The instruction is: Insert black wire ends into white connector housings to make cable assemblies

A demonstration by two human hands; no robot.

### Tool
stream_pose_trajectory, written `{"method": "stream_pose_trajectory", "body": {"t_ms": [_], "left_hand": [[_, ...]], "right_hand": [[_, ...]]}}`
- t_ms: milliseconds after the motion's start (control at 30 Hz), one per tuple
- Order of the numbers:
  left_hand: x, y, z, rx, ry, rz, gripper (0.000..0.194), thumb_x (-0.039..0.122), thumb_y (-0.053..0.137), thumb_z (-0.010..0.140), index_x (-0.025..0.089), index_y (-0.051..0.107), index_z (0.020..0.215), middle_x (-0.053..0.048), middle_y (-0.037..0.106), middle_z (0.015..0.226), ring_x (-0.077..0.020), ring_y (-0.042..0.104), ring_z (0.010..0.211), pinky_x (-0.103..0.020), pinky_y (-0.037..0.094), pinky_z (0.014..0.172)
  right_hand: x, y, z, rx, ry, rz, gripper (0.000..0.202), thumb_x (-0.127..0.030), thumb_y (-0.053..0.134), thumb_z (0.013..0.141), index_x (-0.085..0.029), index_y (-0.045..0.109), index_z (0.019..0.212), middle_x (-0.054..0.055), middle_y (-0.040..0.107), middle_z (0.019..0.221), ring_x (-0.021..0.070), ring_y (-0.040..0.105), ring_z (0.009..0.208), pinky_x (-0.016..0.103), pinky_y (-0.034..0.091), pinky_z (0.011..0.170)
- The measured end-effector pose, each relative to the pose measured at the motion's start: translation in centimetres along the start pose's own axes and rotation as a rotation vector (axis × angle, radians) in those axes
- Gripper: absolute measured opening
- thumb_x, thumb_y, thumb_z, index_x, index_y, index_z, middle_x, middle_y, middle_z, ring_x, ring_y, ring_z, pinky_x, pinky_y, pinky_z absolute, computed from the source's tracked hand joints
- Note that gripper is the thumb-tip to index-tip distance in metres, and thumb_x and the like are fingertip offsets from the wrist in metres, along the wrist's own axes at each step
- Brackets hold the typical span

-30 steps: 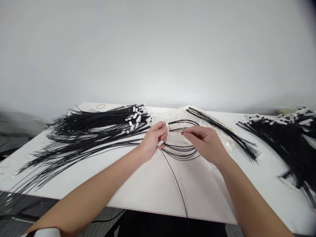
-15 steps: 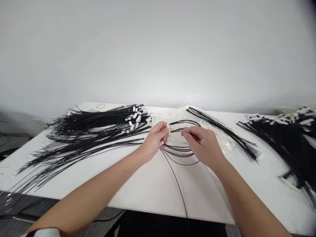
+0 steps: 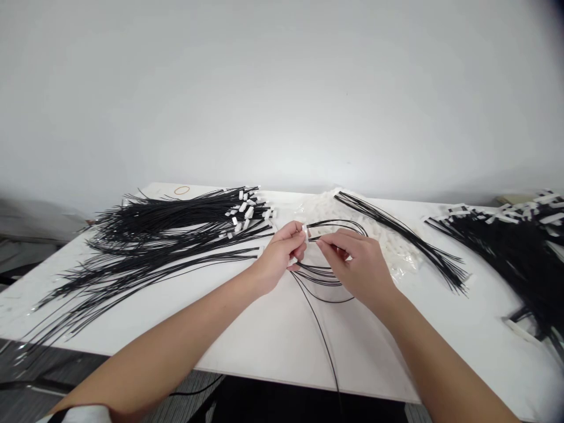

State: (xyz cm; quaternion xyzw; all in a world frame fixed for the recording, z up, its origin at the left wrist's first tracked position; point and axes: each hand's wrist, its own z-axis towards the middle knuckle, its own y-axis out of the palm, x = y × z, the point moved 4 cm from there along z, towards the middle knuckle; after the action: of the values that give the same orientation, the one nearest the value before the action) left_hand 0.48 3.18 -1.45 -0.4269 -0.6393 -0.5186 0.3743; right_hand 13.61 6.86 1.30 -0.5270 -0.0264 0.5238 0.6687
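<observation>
My left hand (image 3: pixel 284 249) is closed on a small white connector (image 3: pixel 305 234) at the middle of the table. Thin black wires (image 3: pixel 339 223) run from the connector and loop round to the right. Just right of it, my right hand (image 3: pixel 355 258) pinches the end of a black wire close to the connector's face; its fingertips hide the exact end. More looped wires (image 3: pixel 317 276) hang below both hands, and one strand (image 3: pixel 324 338) trails over the table's front edge.
Bundled black wires with white connectors (image 3: pixel 176 217) spread across the left of the white table (image 3: pixel 247 346). Behind my right hand lies a clear bag of white connectors (image 3: pixel 392 241), with a wire bundle (image 3: pixel 396 235) across it. A large dark wire heap (image 3: pixel 520 258) covers the right.
My right hand has moved left, bringing its fingertips and the pinched wire closer to the connector. My left hand keeps its hold. The view has shifted slightly.
</observation>
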Motion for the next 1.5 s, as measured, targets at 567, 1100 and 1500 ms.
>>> {"method": "stream_pose_trajectory", "body": {"t_ms": [567, 1100, 1500], "left_hand": [[0.2, -2.5, 1.2, 0.151, -0.070, -0.337, 0.024, 0.024, 0.061, 0.069, 0.016, 0.039, 0.066, 0.004, 0.032, 0.056, -0.0052, 0.036, 0.047, -0.014, 0.019, 0.035], [0.5, -2.7, 1.2, 0.155, -0.055, -0.321, 0.023, 0.023, 0.062, 0.067, 0.017, 0.039, 0.069, 0.005, 0.032, 0.056, -0.0051, 0.034, 0.047, -0.015, 0.016, 0.035], [-0.3, -3.0, 1.1, 0.213, -0.075, -0.379, 0.022, 0.021, 0.060, 0.067, 0.017, 0.038, 0.069, 0.005, 0.030, 0.055, -0.0046, 0.032, 0.046, -0.016, 0.016, 0.036]], "right_hand": [[-2.7, 3.2, -2.2, -0.188, -0.675, -0.374, 0.023, -0.002, 0.047, 0.071, -0.022, 0.057, 0.077, -0.002, 0.054, 0.071, 0.0112, 0.043, 0.076, 0.040, 0.024, 0.087], [1.9, -1.4, 0.7, 0.196, 0.298, 0.760, 0.020, -0.037, 0.058, 0.076, -0.018, 0.064, 0.080, 0.003, 0.059, 0.070, 0.0112, 0.055, 0.065, 0.023, 0.043, 0.059], [5.8, -3.6, 1.0, 0.640, 0.635, 1.364, 0.036, -0.036, 0.070, 0.063, -0.021, 0.061, 0.095, -0.005, 0.045, 0.063, 0.0011, 0.041, 0.048, 0.014, 0.039, 0.042]]}}
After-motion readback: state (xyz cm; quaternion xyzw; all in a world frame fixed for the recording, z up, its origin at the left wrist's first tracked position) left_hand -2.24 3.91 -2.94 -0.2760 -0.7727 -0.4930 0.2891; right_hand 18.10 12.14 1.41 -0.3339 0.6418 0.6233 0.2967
